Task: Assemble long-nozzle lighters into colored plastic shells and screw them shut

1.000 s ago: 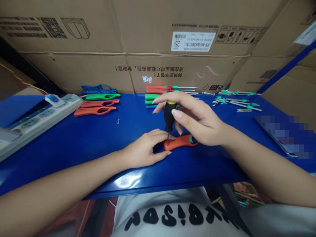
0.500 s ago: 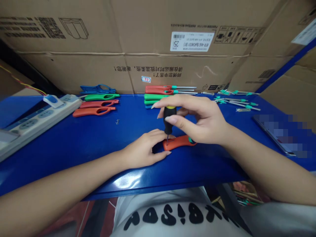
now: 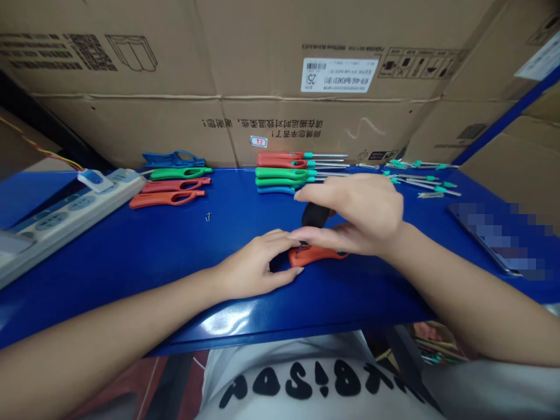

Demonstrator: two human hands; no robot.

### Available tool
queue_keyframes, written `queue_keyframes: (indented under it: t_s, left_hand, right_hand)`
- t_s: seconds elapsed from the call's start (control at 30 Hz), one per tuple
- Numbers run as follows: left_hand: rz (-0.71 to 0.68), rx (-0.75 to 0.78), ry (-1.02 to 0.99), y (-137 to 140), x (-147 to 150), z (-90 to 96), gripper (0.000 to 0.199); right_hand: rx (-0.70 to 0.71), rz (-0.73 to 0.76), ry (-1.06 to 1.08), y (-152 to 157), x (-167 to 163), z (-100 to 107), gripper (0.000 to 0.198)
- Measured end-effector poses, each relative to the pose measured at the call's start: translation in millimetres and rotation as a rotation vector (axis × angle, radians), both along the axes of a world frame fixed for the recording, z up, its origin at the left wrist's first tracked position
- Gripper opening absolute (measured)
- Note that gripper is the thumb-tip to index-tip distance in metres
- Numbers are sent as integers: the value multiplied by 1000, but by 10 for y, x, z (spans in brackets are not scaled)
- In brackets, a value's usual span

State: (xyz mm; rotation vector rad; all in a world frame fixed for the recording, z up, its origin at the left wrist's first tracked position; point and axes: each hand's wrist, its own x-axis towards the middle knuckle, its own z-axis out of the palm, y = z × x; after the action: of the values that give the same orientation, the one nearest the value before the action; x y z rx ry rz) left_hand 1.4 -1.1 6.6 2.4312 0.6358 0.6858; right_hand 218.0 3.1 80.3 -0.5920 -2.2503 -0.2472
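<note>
My left hand [image 3: 250, 266] lies on the blue table with thumb and fingers closed about the end of an orange lighter body [image 3: 318, 255]. Over it, my right hand [image 3: 365, 214] grips a screwdriver [image 3: 315, 216] with a black handle. The handle tilts to the right, and its thin shaft reaches down to the near end of the lighter body. Whether the tip sits in a screw is too small to tell. My right hand hides part of the lighter's far end. A few small screws [image 3: 209, 216] lie to the left, beyond my left hand.
Blue, green and orange-red lighter shells [image 3: 170, 198] lie at back left beside a power strip [image 3: 72, 219]. Assembled lighters [image 3: 282, 174] with metal rods are stacked at back centre. Loose rods [image 3: 431, 182] and a phone-like device [image 3: 485, 239] are right. A cardboard sheet [image 3: 245, 70] stands behind.
The screwdriver has gone from nearly upright to tilted rightward. My right hand has turned and shifted slightly right, its fingers closer round the handle. My left hand and the lighter body have stayed put.
</note>
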Motion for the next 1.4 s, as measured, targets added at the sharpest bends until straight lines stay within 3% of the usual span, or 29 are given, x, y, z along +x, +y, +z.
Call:
queue_keyframes:
  t_s: [0.2,0.4,0.6,0.77,0.8,0.93,0.97,1.13,1.2,1.3,1.33,1.4]
  left_hand:
    - [-18,-15,4,-1,6,39,36]
    - [-28,-48,-7,2,9,31,35]
    - [-27,-26,0,5,6,24,35]
    - [-25,-33,4,2,7,30,33]
    - [-22,-31,3,2,8,32,32]
    - [-21,-20,16,6,8,23,33]
    - [-21,-17,16,7,7,15,33]
    - [-22,-4,-1,12,-2,-11,34]
    - [-21,-14,13,12,-3,-3,35]
    - [-21,-15,21,13,-1,5,35]
    - [-24,-9,12,13,0,3,34]
    - [-28,6,-13,13,1,-7,33]
  right_hand:
    - [-288,126,64,-16,-48,33,37]
    - [20,13,45,17,-9,16,26]
    - [-240,167,66,-4,-75,51,35]
    - [23,74,78,35,-21,-19,29]
    - [16,75,73,30,-21,-29,30]
    - [-269,157,91,-19,-84,-29,40]
    - [-286,162,106,-26,-95,-26,38]
    - [78,49,107,-16,-53,-32,28]
    - [22,67,76,-21,-49,-24,31]
    - [-216,131,71,-37,-73,-5,39]
    - [-231,139,74,-37,-76,-3,37]
    - [-117,106,80,-27,-58,-13,30]
